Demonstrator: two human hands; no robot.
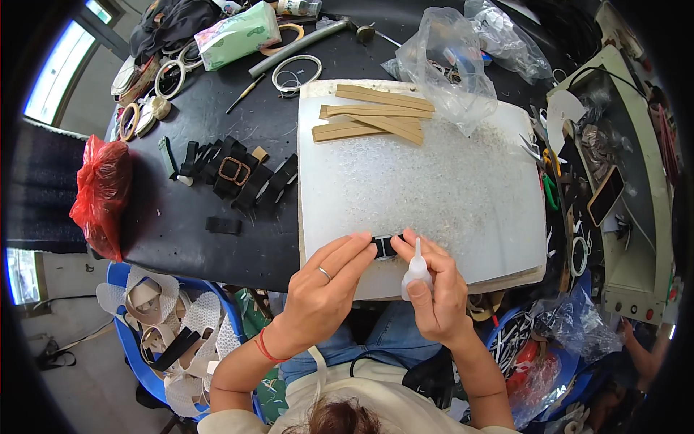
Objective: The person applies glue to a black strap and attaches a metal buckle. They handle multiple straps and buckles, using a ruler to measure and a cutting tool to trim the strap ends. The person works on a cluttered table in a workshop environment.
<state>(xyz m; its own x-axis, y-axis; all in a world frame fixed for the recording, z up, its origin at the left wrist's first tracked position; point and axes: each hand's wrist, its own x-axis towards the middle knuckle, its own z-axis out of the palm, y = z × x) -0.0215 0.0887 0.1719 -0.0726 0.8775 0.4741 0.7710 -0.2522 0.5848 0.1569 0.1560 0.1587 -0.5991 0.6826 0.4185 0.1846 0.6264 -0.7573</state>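
Observation:
My left hand (325, 286) presses its fingertips on one end of a short black strap (384, 247) lying near the front edge of the white work board (448, 195). A small pale buckle or slide seems to sit around the strap's middle, too small to make out well. My right hand (439, 296) wraps round a small white squeeze bottle (416, 273), its thin nozzle pointing up and away from me. The fingers of that hand also touch the strap's right end. Several tan strips (376, 114) lie on the board's far part.
Left of the board are a pile of black straps with a buckle (235, 171) and a red plastic bag (103, 195). Clear plastic bags (452, 65) overlap the board's far right. A blue basket (137, 347) of pale straps stands lower left; a phone (606, 195) lies at right.

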